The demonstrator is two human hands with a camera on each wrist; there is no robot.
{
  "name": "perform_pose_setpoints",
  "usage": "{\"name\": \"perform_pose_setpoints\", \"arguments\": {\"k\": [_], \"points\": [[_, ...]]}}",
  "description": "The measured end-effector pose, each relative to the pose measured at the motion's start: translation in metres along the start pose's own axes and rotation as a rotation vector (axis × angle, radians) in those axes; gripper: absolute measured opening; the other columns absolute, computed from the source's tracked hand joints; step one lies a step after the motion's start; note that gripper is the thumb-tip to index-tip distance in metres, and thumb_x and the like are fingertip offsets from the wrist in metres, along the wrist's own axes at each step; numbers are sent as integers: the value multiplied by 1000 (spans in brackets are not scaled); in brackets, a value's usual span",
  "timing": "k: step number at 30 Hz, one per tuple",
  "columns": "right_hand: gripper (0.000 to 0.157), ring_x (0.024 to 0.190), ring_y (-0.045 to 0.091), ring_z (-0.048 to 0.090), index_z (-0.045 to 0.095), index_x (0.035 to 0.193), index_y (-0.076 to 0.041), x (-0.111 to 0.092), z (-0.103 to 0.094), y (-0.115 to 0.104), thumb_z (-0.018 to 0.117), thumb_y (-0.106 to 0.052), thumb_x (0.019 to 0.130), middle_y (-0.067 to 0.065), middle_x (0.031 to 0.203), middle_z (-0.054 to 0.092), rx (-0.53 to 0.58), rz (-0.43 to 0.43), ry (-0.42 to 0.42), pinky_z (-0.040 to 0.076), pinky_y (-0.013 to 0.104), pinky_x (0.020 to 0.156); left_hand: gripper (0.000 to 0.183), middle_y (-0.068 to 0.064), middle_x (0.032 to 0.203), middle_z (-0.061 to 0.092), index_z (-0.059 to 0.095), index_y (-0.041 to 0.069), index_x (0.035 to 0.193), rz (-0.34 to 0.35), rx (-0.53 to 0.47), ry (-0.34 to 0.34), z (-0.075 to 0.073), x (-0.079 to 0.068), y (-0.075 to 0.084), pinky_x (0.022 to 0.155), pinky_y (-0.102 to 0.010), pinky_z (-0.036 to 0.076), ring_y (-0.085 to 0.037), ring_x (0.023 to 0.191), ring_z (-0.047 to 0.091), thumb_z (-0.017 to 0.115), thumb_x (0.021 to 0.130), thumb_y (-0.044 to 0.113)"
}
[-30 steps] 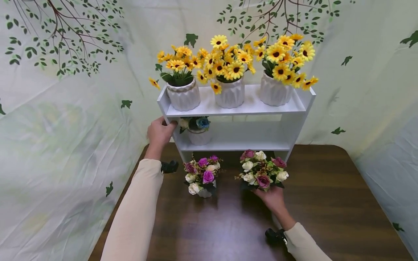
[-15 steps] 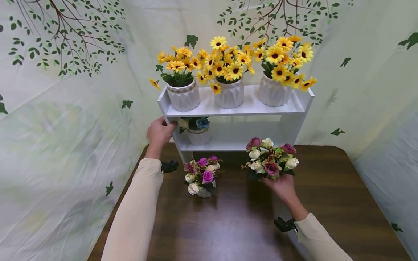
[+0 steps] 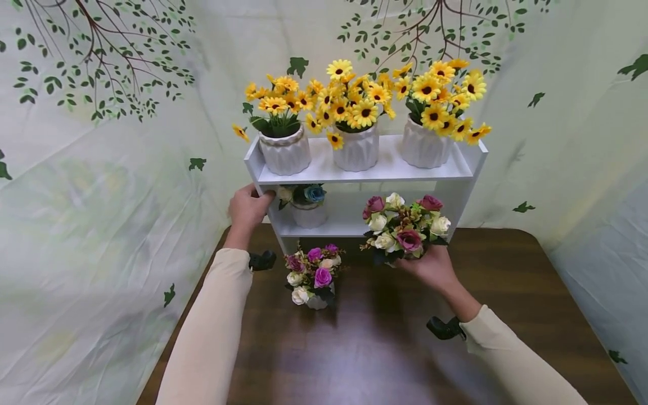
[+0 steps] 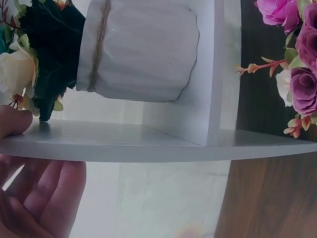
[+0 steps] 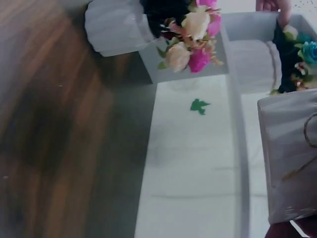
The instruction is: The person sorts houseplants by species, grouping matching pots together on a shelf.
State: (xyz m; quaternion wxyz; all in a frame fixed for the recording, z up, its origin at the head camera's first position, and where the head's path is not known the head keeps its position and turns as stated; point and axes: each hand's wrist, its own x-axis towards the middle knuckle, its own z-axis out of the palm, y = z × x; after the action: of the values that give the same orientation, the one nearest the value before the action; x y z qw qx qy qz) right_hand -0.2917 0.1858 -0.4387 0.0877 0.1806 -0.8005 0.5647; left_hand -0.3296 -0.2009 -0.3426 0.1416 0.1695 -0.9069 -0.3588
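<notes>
My left hand (image 3: 248, 209) grips the left side panel of a white two-tier shelf (image 3: 385, 229). In the left wrist view the thumb lies on the panel's inner side and the fingers (image 4: 62, 193) on its outer side. My right hand (image 3: 432, 267) holds a potted bunch of mauve and cream roses (image 3: 409, 239) off the table, before the right half of the lower tier. Its white pot (image 5: 290, 153) with a twine bow shows in the right wrist view. Inside the lower tier, at the left, stands a white pot (image 3: 310, 215) with blue and cream flowers.
Another pot of magenta and cream roses (image 3: 316, 275) stands on the brown wooden table (image 3: 349, 360), before the shelf's left half. Along the top tier are three white pots of yellow flowers (image 3: 356, 152). A leaf-patterned cloth (image 3: 121, 236) hangs around the table.
My right hand has raised the potted mauve and cream roses, first toward the right, then back left, in front of the lower tier. The left hand stays on the side panel.
</notes>
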Motion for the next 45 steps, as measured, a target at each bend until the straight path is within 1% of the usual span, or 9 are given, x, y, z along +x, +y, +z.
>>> {"name": "perform_pose_setpoints", "arguments": {"k": [4, 7, 9, 15, 24, 31, 37, 41, 45], "points": [[78, 121, 7, 52, 43, 141, -8, 14, 1, -9, 82, -12, 73, 12, 137, 58, -73, 67, -49, 42, 22, 103, 36, -16, 108, 74, 70, 8, 107, 7, 1, 4, 0, -1, -1, 73, -36, 46, -32, 96, 67, 58, 87, 36], [80, 125, 18, 52, 42, 143, -9, 23, 5, -12, 82, -14, 74, 12, 139, 57, -49, 114, -65, 41, 39, 108, 37, -16, 108, 73, 70, 8, 109, 11, -2, -3, 1, -1, -1, 74, -37, 47, -32, 97, 67, 58, 88, 36], [83, 129, 22, 50, 40, 145, -9, 29, 9, -14, 82, -13, 74, 12, 141, 55, -10, 133, -71, 40, 44, 110, 37, -16, 109, 74, 70, 8, 109, 7, -3, -5, 2, -1, -1, 76, -38, 48, -32, 97, 67, 58, 88, 36], [80, 126, 24, 52, 42, 142, -8, 41, 20, -18, 83, -15, 73, 13, 139, 56, 4, 179, -72, 42, 45, 108, 36, -15, 108, 74, 70, 9, 108, -6, 8, 3, 1, -1, -1, 76, -38, 48, -32, 97, 67, 59, 87, 35], [70, 110, 30, 62, 52, 130, -1, 59, 38, -20, 83, -27, 73, 19, 120, 66, -105, 231, -45, 49, 44, 98, 36, -16, 108, 74, 70, 8, 109, 6, 8, 1, 0, -1, 0, 74, -37, 47, -31, 97, 67, 59, 87, 35], [74, 132, 29, 52, 47, 141, -9, 78, 52, -19, 80, -31, 78, 12, 141, 58, -80, 220, -86, 41, 46, 110, 37, -16, 108, 74, 70, 8, 109, 5, -7, 4, 0, -1, -2, 70, -34, 46, -31, 96, 67, 59, 87, 36], [75, 138, 27, 47, 44, 145, -8, 89, 62, -19, 76, -35, 82, 9, 148, 53, -131, 255, -135, 37, 43, 114, 36, -16, 109, 73, 70, 8, 109, -6, -18, 1, -1, -2, -2, 71, -33, 46, -32, 97, 67, 58, 87, 35], [63, 128, 26, 55, 54, 134, -6, 97, 67, -19, 72, -39, 84, 10, 135, 63, -310, 189, -161, 42, 43, 109, 36, -16, 109, 73, 70, 8, 108, -7, -4, 7, -1, -2, -1, 73, -35, 46, -32, 98, 67, 58, 87, 35], [41, 97, 26, 62, 64, 107, -7, 103, 69, -19, 71, -41, 85, 11, 97, 70, -445, 119, -164, 49, 45, 95, 35, -15, 109, 74, 70, 10, 107, -7, 9, 3, 1, 0, -1, 76, -39, 47, -32, 99, 67, 57, 88, 36]]}}
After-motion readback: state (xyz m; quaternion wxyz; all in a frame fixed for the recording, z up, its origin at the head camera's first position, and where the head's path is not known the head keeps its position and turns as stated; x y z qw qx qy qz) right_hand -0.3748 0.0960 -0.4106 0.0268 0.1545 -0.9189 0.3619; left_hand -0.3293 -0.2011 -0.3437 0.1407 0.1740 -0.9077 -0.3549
